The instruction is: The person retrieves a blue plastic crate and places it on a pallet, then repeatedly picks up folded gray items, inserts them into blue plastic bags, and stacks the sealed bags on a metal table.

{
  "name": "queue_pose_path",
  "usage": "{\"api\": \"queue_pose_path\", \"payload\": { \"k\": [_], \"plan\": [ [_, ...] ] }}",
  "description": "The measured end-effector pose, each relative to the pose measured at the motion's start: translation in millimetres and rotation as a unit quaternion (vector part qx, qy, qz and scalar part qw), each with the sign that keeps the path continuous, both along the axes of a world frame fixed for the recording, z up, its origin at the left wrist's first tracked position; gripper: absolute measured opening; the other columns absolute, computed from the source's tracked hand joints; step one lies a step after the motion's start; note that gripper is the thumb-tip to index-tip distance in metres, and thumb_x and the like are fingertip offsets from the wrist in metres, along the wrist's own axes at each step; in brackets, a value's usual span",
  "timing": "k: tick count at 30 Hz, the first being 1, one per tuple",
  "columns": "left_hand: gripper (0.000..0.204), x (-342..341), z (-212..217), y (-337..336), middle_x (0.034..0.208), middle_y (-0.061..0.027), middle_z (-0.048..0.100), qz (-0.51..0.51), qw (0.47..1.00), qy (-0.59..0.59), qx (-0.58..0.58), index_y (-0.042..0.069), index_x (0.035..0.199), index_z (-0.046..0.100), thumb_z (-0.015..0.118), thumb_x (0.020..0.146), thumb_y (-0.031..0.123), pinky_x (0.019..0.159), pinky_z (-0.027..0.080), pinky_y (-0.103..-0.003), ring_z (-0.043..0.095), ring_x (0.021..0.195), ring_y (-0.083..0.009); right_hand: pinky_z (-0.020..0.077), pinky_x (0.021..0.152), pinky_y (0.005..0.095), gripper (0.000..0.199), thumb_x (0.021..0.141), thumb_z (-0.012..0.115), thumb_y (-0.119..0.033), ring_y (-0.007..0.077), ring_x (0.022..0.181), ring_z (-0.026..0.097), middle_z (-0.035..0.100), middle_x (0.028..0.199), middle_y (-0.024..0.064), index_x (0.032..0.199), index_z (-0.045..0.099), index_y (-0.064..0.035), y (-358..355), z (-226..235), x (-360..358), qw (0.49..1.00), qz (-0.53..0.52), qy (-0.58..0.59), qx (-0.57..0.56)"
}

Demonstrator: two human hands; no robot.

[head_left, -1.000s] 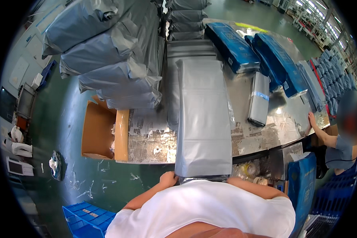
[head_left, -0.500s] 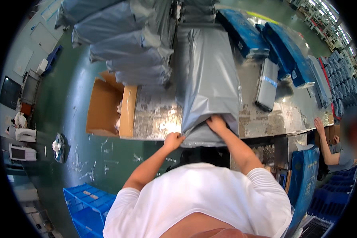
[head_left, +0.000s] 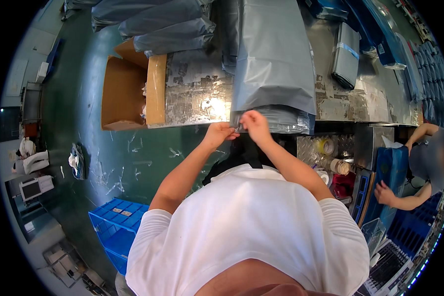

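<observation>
– one grey bag (head_left: 276, 59): where?
– across your scuffed metal table (head_left: 192, 93), near an open cardboard box (head_left: 157, 89), above green floor (head_left: 153, 143).
– your grip?
– your left hand (head_left: 220, 135) and right hand (head_left: 254, 126) pinch its near left corner.

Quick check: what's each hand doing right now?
Left hand: closed, pinching the gray plastic bag near its left front corner.
Right hand: fingers curled at that corner; grip cannot be told.
</observation>
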State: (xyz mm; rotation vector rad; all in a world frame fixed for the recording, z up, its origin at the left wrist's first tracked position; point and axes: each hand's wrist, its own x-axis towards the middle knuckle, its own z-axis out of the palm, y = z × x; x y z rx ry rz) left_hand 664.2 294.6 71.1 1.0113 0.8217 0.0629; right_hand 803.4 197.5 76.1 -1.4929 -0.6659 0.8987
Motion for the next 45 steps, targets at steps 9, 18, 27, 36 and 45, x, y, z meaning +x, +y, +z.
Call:
{"api": "queue_pose_path", "payload": {
  "k": [9, 18, 27, 36, 45],
  "plan": [
    [0.007, 3.8, -7.1, -1.1, 0.079, -0.0095, 0.062, -0.045, 0.989, -0.011, 0.137, -0.002, 0.083, 0.058, 0.056, 0.083, 0.004, 0.066, 0.051, -0.023, 0.064, 0.076, -0.018, 0.0436, 0.06, 0.0227, 0.018, 0.08, 0.057, -0.008, 0.0135, 0.061, 0.051, 0.056, 0.069, 0.0027, 0.096, 0.057, -0.0009, -10.4, 27.7, -14.6, 0.955, -0.008, -0.281, 0.098],
    [0.007, -14.8, 4.0, 7.8, 0.083, -0.0126, 0.064, -0.007, 0.998, 0.038, 0.043, -0.002, 0.086, 0.057, 0.055, 0.083, 0.004, 0.065, 0.052, -0.024, 0.063, 0.076, -0.018, 0.0449, 0.059, 0.0344, 0.011, 0.085, 0.049, -0.012, 0.0265, 0.063, 0.056, 0.057, 0.071, 0.011, 0.084, 0.052, -0.0017, -221.9, -62.6, 45.3, 0.911, -0.142, -0.301, -0.243],
    [0.05, -2.0, 57.2, 57.7, 0.13, -0.0118, 0.038, -0.226, 0.634, 0.013, 0.739, 0.016, 0.113, 0.052, 0.058, 0.067, -0.002, 0.099, 0.031, -0.04, 0.037, 0.121, -0.026, 0.0398, 0.088, 0.0385, 0.048, 0.068, 0.05, -0.002, 0.0276, 0.103, 0.049, 0.049, 0.113, 0.0113, 0.113, 0.054, -0.0157, -187.2, 53.1, 153.3, 0.694, -0.03, -0.691, -0.197],
    [0.023, 55.8, 26.7, 98.3, 0.105, -0.0087, 0.058, -0.333, 0.504, -0.228, 0.763, 0.007, 0.095, 0.059, 0.052, 0.073, 0.005, 0.092, 0.04, -0.039, 0.053, 0.102, -0.0256, 0.0391, 0.094, 0.037, 0.027, 0.067, 0.052, 0.001, 0.0273, 0.099, 0.054, 0.061, 0.094, 0.0091, 0.092, 0.058, -0.0066, -113.5, 30.9, 219.9, 0.762, 0.205, -0.615, -0.01],
    [0.036, 42.7, 50.0, 49.7, 0.058, -0.01, 0.048, 0.203, 0.841, 0.118, 0.488, -0.004, 0.064, 0.048, 0.047, 0.089, 0.022, 0.051, 0.035, -0.032, 0.042, 0.055, -0.013, 0.0319, 0.048, 0.0297, 0.033, 0.09, 0.046, -0.022, 0.0139, 0.051, 0.035, 0.04, 0.053, 0.0096, 0.068, 0.047, 0.0023, -99.4, 33.4, 166.9, 0.906, -0.258, -0.335, -0.03]
  ]
}}
